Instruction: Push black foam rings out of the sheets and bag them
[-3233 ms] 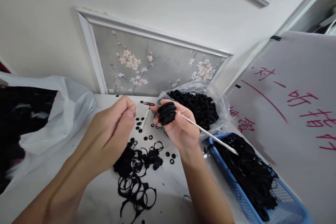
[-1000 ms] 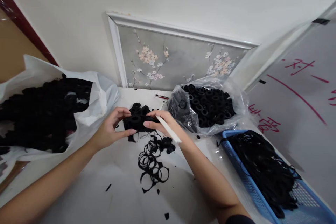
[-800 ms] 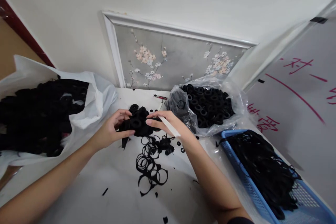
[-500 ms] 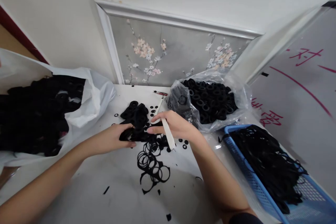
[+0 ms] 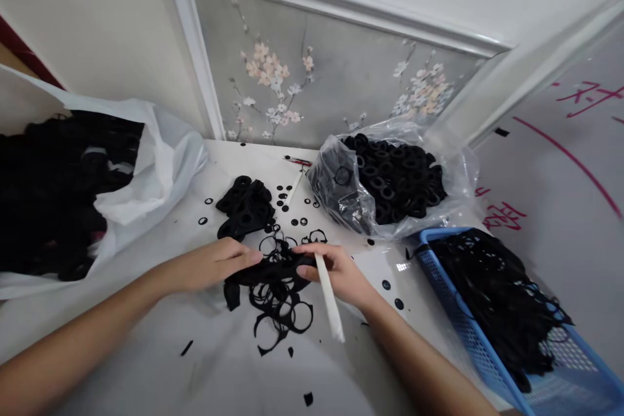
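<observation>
Between my hands is a black sheet piece point(image 5: 266, 271), flat and soft-looking, over a tangle of scraps. My left hand point(image 5: 214, 264) grips its left end, thumb on top. With thumb and forefinger my right hand point(image 5: 338, 272) pinches the right end, and it also holds a white stick point(image 5: 330, 302) that slants down toward me. Thin black ring-shaped scraps point(image 5: 284, 320) lie just below the hands. Behind them sits a small heap of black pieces with round holes point(image 5: 246, 208). My fingers partly hide the held piece.
A white bag point(image 5: 166, 162) of black pieces stands left. At the back right is a clear plastic bag point(image 5: 336, 201) of black rings, with a blue basket point(image 5: 455, 302) of black strips nearer. A red cutter point(image 5: 298, 160), another white stick point(image 5: 295, 188) and small discs point(image 5: 399, 304) lie on the table.
Both hands have come nearer to me, away from the heap, with a black piece stretched between them over the scraps. The white stick in my right hand shows more fully. The view has tilted down.
</observation>
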`<control>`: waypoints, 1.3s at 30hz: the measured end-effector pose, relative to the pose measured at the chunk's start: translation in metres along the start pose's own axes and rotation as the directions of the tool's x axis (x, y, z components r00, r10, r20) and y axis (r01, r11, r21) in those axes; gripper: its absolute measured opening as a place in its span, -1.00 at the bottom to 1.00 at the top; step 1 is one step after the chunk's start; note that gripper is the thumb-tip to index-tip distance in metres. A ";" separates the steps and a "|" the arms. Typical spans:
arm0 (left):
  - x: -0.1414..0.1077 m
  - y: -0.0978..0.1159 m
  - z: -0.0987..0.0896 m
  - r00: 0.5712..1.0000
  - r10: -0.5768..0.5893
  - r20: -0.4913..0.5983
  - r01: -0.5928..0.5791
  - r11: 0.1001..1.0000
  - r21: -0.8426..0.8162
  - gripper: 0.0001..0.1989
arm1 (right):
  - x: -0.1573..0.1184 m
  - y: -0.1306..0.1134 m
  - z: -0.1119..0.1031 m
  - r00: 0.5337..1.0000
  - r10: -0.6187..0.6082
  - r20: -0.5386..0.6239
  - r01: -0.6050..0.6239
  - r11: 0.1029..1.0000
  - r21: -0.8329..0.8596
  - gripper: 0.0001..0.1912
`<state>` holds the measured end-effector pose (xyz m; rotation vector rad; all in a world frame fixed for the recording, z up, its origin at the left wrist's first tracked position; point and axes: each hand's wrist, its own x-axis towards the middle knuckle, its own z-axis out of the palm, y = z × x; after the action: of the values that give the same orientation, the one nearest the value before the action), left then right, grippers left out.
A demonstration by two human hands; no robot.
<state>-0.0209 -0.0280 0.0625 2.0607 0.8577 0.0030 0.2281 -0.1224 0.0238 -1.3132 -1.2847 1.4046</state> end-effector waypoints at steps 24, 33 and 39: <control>0.002 -0.005 0.048 0.799 0.496 -0.340 -0.133 0.697 0.705 -0.63 | -0.006 0.004 0.000 0.997 0.044 -0.066 -0.032 0.982 0.185 -0.67; 0.012 0.009 0.031 0.783 0.293 -0.548 0.011 0.875 0.484 -0.67 | 0.000 0.018 0.003 0.988 -0.011 -0.151 0.029 0.993 0.116 -0.62; 0.031 0.027 0.048 0.771 0.514 -0.375 -0.258 0.791 0.554 -0.52 | 0.002 0.020 0.002 0.983 -0.121 -0.137 0.138 0.983 0.123 -0.53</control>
<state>0.0328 -0.0555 0.0433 2.7505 0.7469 0.6741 0.2278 -0.1242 0.0038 -1.1888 -1.1504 1.2708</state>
